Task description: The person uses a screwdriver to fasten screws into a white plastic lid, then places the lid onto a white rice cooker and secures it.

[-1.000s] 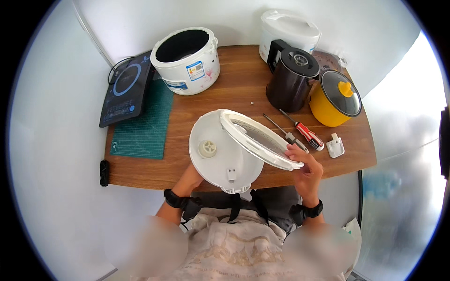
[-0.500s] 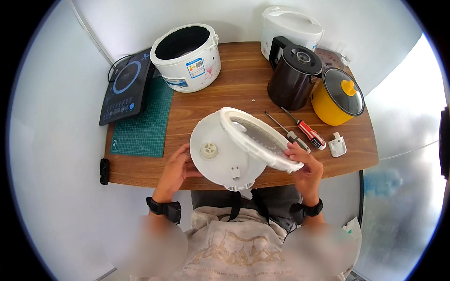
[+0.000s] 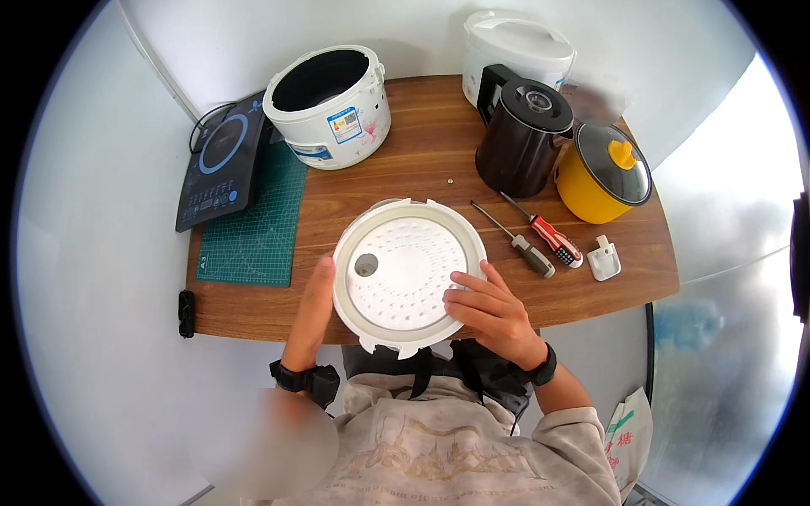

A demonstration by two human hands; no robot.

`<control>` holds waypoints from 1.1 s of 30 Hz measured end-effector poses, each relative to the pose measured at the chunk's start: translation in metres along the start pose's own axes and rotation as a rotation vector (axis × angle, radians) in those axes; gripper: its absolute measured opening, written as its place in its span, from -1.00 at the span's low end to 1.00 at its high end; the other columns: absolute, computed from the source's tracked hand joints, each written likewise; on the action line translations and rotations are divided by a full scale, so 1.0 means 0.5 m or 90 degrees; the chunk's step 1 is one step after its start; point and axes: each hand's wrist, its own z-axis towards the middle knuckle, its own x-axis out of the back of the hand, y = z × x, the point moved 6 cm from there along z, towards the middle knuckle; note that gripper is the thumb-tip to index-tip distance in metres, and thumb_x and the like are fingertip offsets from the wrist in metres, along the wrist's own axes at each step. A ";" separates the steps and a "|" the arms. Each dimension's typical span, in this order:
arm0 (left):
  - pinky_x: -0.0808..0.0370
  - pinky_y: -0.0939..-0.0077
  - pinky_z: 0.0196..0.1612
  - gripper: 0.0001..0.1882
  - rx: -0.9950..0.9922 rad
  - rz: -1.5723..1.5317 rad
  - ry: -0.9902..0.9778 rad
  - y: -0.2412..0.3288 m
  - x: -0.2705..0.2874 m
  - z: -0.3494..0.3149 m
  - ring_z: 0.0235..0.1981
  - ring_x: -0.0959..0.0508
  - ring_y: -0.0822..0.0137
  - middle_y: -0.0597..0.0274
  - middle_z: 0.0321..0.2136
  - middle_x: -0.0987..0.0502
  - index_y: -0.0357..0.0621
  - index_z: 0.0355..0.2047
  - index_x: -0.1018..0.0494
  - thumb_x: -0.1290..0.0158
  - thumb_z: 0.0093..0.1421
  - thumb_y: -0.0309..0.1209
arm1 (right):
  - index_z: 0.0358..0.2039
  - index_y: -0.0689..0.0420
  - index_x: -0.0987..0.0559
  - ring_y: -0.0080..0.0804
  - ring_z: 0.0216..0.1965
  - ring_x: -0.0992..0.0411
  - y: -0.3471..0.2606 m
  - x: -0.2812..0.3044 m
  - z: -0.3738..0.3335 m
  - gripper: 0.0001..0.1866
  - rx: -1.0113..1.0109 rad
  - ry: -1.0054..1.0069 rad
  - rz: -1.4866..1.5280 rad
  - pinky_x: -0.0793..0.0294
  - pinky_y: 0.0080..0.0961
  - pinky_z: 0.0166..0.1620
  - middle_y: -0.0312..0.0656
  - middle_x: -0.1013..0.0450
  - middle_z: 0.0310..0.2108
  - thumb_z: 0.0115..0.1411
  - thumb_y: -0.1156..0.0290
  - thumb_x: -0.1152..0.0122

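Observation:
In front of me at the table's near edge lies a round white rice cooker lid (image 3: 358,314), its perforated inner plate (image 3: 405,268) facing up. A round hole sits at the plate's left, and tabs stick out along the lid's near rim. My left hand (image 3: 314,295) rests on edge against the left rim, fingers stretched out and partly hidden. Fingers spread, my right hand (image 3: 496,314) lies on the right part of the plate and rim. The outer shell beneath is mostly covered.
Right of the lid lie a grey-handled screwdriver (image 3: 531,255), a red-handled screwdriver (image 3: 557,241) and a small white plastic part (image 3: 604,260). Behind stand a dark kettle (image 3: 519,152), yellow pot (image 3: 586,185), white cooker (image 3: 519,46) and open cooker body (image 3: 337,126). An induction cooktop (image 3: 221,164) overlaps a green cutting mat (image 3: 253,253).
The perforated plate, tilted up in my right hand before, now lies flat over the lid shell. My right hand has moved left onto it, and my left hand has straightened along the rim.

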 end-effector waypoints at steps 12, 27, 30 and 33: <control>-0.45 0.55 -0.05 -0.74 -0.036 0.124 0.078 -0.009 0.038 0.000 -0.14 -0.51 0.48 0.20 -0.12 -0.57 -0.28 0.04 -0.40 0.06 0.47 -0.36 | -0.03 0.09 -0.64 0.05 0.27 -0.37 0.017 -0.011 0.011 -0.42 -0.120 0.063 -0.081 -0.27 -0.04 0.35 0.10 -0.39 0.21 -0.14 0.76 -0.30; -0.50 0.50 -0.14 -0.68 -0.099 0.241 0.143 0.016 0.027 0.006 -0.21 -0.57 0.41 0.10 -0.19 -0.63 -0.20 0.09 -0.43 -0.02 0.43 -0.29 | 0.13 0.06 -0.56 0.00 -0.03 -0.53 0.075 -0.012 0.012 -0.34 -0.392 0.042 0.028 -0.56 -0.23 -0.01 -0.01 -0.49 0.10 -0.06 0.74 -0.24; -0.51 0.47 -0.11 -0.68 -0.118 0.235 0.166 0.024 0.012 0.001 -0.19 -0.59 0.37 0.08 -0.17 -0.64 -0.19 0.10 -0.42 -0.01 0.43 -0.30 | 0.13 0.07 -0.56 0.01 -0.06 -0.52 0.074 -0.017 0.015 -0.35 -0.334 0.048 -0.055 -0.55 -0.21 -0.03 -0.01 -0.49 0.10 -0.05 0.74 -0.21; -0.52 0.43 -0.08 -0.66 -0.106 0.196 0.156 0.010 0.017 0.002 -0.17 -0.60 0.33 0.06 -0.15 -0.63 -0.19 0.13 -0.40 -0.01 0.43 -0.31 | 0.13 0.09 -0.55 0.02 -0.09 -0.51 0.072 -0.019 0.012 -0.36 -0.324 0.044 -0.062 -0.54 -0.19 -0.04 0.00 -0.49 0.09 -0.04 0.75 -0.17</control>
